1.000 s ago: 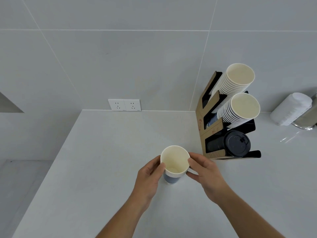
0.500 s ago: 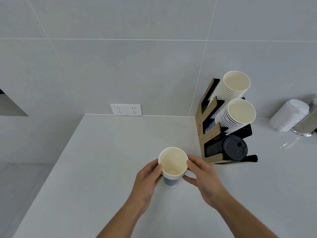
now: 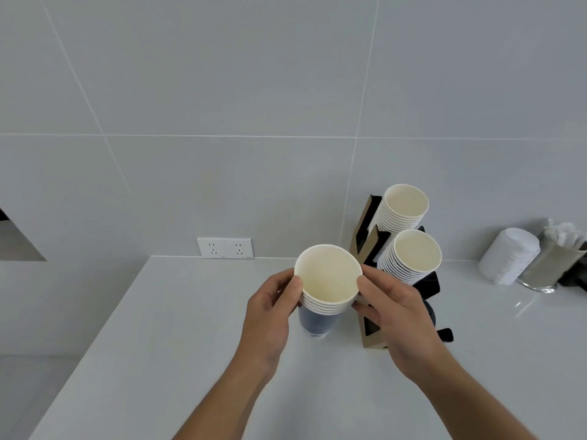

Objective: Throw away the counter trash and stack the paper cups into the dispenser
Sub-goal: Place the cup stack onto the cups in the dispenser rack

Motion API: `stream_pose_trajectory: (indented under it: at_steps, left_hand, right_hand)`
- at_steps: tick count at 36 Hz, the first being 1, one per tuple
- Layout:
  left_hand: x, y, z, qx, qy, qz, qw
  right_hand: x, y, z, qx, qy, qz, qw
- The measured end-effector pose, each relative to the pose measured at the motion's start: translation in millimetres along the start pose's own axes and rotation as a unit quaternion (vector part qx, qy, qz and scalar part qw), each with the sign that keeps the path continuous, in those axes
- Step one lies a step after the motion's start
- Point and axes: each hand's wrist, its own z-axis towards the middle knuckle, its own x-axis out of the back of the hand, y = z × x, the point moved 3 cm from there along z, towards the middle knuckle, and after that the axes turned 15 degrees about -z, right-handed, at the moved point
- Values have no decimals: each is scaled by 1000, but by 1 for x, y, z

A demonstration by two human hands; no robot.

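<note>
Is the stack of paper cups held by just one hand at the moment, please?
No, the left hand and the right hand both grip the stack of paper cups at its rims.

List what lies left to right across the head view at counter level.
White double wall socket → left hand → nested stack of paper cups with a dark outer wall → right hand → white sleeve of stacked lids → clear glass holder.

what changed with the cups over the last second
Both hands, left and right, kept their hold on the small stack of cups and lifted it off the counter toward the dispenser. The camera also tilted up. The dispenser's two cup stacks and the wall sockets stayed put.
</note>
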Motion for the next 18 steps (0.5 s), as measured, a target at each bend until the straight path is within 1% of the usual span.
stream_pose_trajectory:
  at_steps: [4, 12, 18]
  left_hand:
    - [-31, 26, 5, -36, -26, -20, 999]
    - [-97, 71, 10, -99, -91, -43, 990]
    - [-144, 95, 15, -132, -129, -63, 981]
  right_hand:
    - [19, -32, 1, 52, 35, -5, 998]
    - [71, -90, 8, 143, 72, 12, 987]
    - [110, -119, 15, 181, 113, 15, 977]
